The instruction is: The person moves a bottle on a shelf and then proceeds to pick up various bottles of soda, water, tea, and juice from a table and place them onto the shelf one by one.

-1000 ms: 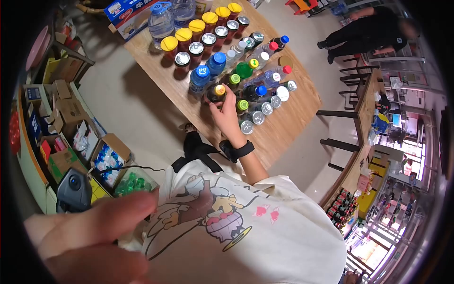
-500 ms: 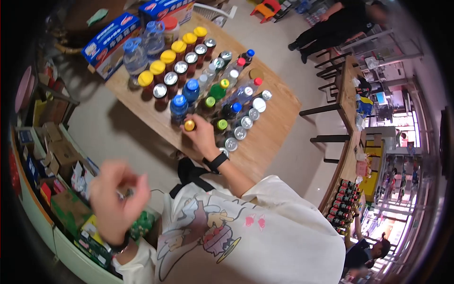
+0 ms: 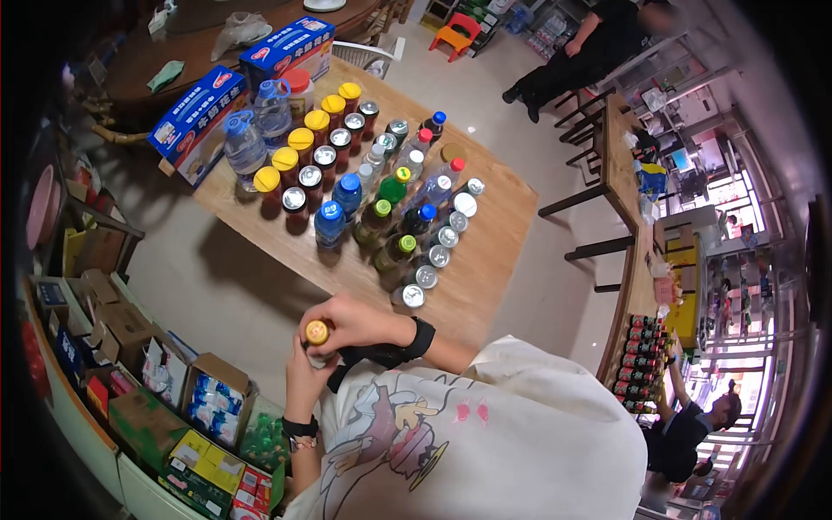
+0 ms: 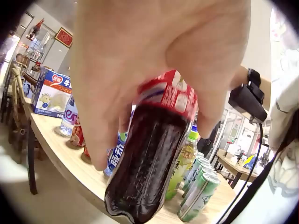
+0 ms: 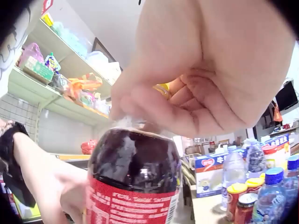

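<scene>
Far left, the blue boxes [image 3: 198, 121] stand where they were, with the jugs [image 3: 245, 149] and the yellow-lidded cans [image 3: 285, 161] just right of them. Nearer, past the bench's near edge, the left hand [image 3: 305, 380] has come in: half a second ago it hung in the air well apart from the bottle, and now its fingers curl round the bottle's red label. The bottle [image 4: 147, 161], dark-filled, has left the bench [image 3: 485, 230] and is held neck up in front of the shirt [image 3: 503, 425], out over the floor. The right hand [image 3: 354, 322], which had lifted it from the near row, now grips the top, fingers round the yellow cap [image 3: 317, 332]. With one hand on the body and the other at the cap, I judge that carrying has given way to work on the cap, which is still on. To the right, the blue-capped bottles [image 3: 330, 227], the green-capped ones [image 3: 381, 215] and the silver cans [image 3: 413, 296] keep their rows on the bench, untouched.
</scene>
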The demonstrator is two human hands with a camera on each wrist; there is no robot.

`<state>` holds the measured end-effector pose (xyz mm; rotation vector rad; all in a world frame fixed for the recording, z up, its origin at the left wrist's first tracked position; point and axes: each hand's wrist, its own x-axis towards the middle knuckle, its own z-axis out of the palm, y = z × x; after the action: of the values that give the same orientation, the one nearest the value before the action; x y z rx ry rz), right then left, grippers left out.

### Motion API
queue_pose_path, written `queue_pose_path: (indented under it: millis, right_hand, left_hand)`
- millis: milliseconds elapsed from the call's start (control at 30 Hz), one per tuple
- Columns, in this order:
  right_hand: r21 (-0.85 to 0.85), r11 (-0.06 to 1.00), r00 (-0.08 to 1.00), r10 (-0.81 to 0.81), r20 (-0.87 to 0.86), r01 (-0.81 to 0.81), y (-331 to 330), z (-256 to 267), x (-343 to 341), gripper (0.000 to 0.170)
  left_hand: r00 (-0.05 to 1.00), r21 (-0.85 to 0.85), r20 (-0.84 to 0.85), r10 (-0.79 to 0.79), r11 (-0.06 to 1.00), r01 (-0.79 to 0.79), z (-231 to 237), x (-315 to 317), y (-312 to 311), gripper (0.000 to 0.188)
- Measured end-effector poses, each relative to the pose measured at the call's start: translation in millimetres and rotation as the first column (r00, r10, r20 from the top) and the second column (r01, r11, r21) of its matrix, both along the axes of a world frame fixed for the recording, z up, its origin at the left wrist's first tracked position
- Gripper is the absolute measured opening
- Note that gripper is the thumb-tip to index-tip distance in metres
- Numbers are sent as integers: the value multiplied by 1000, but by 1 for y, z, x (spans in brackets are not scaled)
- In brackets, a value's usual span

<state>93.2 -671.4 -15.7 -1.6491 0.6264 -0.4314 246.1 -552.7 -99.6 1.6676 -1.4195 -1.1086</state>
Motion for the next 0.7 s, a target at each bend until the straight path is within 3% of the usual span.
queue_pose_path:
  millis: [33, 133, 167, 233, 267, 333, 367, 433, 500, 567, 600, 700]
  right_hand:
    - [-2, 1000, 1000, -3, 7, 3, 4, 4, 6, 26]
    - [-65, 976, 978, 209, 22, -208, 19, 16, 27, 27]
    - [-78, 961, 964, 265, -26, -266, 22, 18, 34, 28]
    - [-126, 940, 946, 323, 24, -318, 31, 14, 47, 25]
    - [-129, 938, 944, 328, 21, -323, 35, 14, 52, 25]
    - [-115, 920, 924, 381, 36, -375, 43, 16, 63, 26]
    - [-121, 920, 925, 379, 39, -372, 48, 14, 69, 26]
    - [-147, 918, 921, 382, 72, -369, 59, 9, 79, 29]
    - [-172, 899, 911, 412, 14, -404, 70, 7, 88, 33]
    - [-189, 931, 945, 326, 39, -313, 87, 1, 99, 42]
    - [-170, 926, 938, 347, 23, -338, 93, -2, 105, 57]
    - [-254, 933, 963, 270, 21, -256, 110, -12, 115, 66]
  left_hand:
    - [1000, -2, 7, -3, 1000, 3, 0, 6, 6, 69]
    - [999, -56, 38, -4, 998, 6, 5, 19, 32, 41]
    - [999, -60, 40, 2, 998, 0, 9, 20, 41, 41]
    - [981, -97, 104, 162, 984, -152, 13, 21, 57, 45]
    - [976, -90, 20, 217, 973, -215, 14, 21, 64, 46]
    - [961, -111, 10, 277, 955, -274, 0, 24, 82, 47]
    - [944, -130, 0, 330, 936, -328, -6, 28, 91, 47]
    - [954, -136, 41, 297, 948, -289, -6, 33, 104, 47]
    - [904, -44, -10, 427, 903, -427, -5, 32, 116, 48]
    - [875, -58, -54, 481, 873, -484, -27, 37, 137, 47]
    - [842, -66, -97, 531, 840, -538, -33, 38, 143, 47]
    - [772, -63, -154, 617, 773, -631, -39, 42, 157, 46]
